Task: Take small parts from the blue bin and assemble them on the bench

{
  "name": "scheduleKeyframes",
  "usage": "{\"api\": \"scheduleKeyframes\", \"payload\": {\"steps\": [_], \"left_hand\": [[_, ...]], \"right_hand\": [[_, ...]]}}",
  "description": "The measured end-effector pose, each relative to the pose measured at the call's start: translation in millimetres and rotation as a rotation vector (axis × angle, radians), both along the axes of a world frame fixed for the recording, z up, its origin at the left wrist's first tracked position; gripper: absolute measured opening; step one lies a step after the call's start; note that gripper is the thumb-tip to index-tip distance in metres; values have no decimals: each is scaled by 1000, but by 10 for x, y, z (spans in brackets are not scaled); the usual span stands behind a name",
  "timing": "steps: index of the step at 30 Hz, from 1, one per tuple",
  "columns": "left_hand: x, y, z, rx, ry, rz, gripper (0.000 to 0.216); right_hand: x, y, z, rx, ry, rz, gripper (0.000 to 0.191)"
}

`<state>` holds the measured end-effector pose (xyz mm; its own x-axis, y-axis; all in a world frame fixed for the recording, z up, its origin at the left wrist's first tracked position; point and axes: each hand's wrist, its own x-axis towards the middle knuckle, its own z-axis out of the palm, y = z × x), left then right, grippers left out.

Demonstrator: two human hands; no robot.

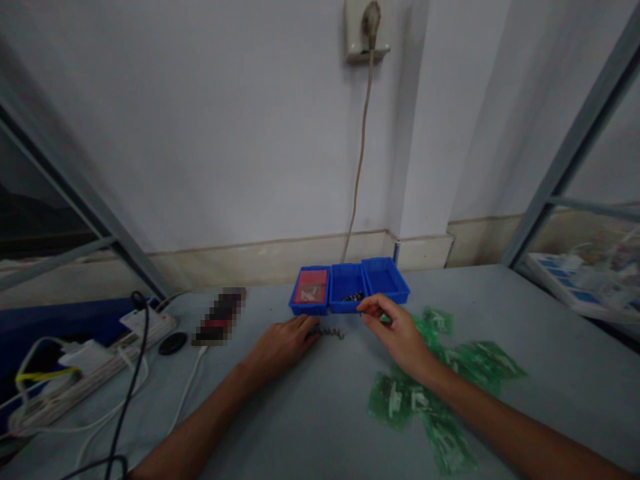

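Observation:
On the table lies a short row of small metal parts [332, 331], too small to name exactly. My left hand [286, 343] rests at the left end of this row, thumb and fingers around the nearest parts. To the right, my right hand [393, 328] is raised slightly in front of the bins, thumb and index finger pinched together. A tiny item may be at those fingertips, but I cannot make it out. Behind the hands, the middle blue bin [345, 307] contains several small dark metal pieces [354, 297].
A left blue bin [309, 309] holds a red insert with a small clear bag; a right blue bin [385, 272] adjoins the middle one. Green plastic bags [440, 400] lie under and around my right forearm. Leftward are a phone [220, 317], a black disc [173, 343] and a power strip [100, 370] with cables.

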<state>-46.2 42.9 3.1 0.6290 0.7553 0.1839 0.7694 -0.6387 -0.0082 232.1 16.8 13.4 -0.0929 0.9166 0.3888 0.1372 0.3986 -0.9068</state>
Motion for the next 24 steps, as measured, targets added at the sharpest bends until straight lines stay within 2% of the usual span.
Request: {"api": "scheduleKeyframes", "payload": {"steps": [7,13,17,20,24], "left_hand": [[-27,-7,-34,10,-58,10,28],[-26,-4,-35,4,-73,9,31],[-19,-1,-31,7,-74,15,31],[-19,-4,-20,-4,-71,12,31],[-18,-8,-6,-13,-65,14,30]], "right_hand": [[-6,-16,31,12,0,16,11],[-27,-35,67,-341,260,181,26],[-39,-54,77,-409,338,211,29],[-30,-37,69,-299,238,163,31],[9,-23,53,59,-94,25,19]]}}
